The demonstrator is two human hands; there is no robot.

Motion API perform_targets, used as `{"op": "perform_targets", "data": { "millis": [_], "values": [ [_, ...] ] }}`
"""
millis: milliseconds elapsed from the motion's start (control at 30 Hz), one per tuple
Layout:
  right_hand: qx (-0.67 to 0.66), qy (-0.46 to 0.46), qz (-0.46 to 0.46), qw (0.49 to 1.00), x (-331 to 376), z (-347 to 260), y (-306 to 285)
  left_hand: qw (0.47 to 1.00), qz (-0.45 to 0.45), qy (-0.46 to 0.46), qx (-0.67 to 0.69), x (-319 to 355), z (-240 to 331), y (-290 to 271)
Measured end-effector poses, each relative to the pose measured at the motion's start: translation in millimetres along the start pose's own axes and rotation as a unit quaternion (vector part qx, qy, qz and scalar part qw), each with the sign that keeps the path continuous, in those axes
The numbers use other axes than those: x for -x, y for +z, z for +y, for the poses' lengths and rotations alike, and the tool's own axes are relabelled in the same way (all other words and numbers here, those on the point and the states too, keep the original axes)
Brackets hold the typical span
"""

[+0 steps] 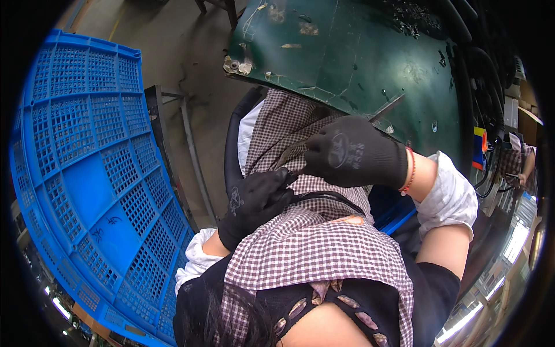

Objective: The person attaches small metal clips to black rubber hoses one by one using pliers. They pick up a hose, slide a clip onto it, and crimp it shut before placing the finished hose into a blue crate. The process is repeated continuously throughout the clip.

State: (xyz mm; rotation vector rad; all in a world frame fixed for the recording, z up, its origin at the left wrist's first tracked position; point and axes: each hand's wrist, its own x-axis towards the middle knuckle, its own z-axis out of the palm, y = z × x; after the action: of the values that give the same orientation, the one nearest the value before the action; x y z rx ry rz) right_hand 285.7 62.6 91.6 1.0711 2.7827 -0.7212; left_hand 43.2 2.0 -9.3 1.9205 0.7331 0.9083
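Observation:
Both my hands wear black knit gloves and meet over my checked apron (312,248). My right hand (355,151) is closed, with a thin, flat metal blade-like tool (387,107) sticking out of its far side toward the table. Lower and to the left, my left hand (257,202) is closed in a pinch, its fingertips close to those of my right hand. A thin black rubber-like strip (332,195) runs from my left fingers across my lap to the right. The spot where the fingertips meet is too dark to make out.
A green worktable (347,63) with a worn edge lies beyond my lap, with small black scraps (410,26) at its far side. Black hoses (483,75) hang along its right. A large blue plastic crate (92,179) stands at my left, beside a metal frame (193,156).

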Motion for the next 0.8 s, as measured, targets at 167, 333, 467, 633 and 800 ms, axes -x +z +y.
{"op": "perform_targets", "data": {
  "millis": [167,333,467,633,800],
  "values": [
    [-0.034,-0.011,0.011,0.999,-4.4,0.9,0.5,0.999,0.006,-0.03,0.037,2.7,2.3,-3.6],
    [-0.085,0.25,0.013,0.964,28.7,31.0,-53.7,0.978,0.138,-0.084,-0.134,5.6,-8.0,-35.7],
    [-0.11,0.152,0.201,0.961,64.9,43.0,-11.8,0.923,0.326,-0.193,0.066,6.3,-22.4,-108.7],
    [0.022,0.119,0.269,0.955,34.9,32.2,41.9,0.972,0.219,-0.002,0.088,-28.8,22.8,-152.7],
    [0.186,0.085,0.432,0.878,43.0,15.2,33.1,0.917,0.246,0.313,0.032,-102.5,105.7,-113.9]
  ]
}}
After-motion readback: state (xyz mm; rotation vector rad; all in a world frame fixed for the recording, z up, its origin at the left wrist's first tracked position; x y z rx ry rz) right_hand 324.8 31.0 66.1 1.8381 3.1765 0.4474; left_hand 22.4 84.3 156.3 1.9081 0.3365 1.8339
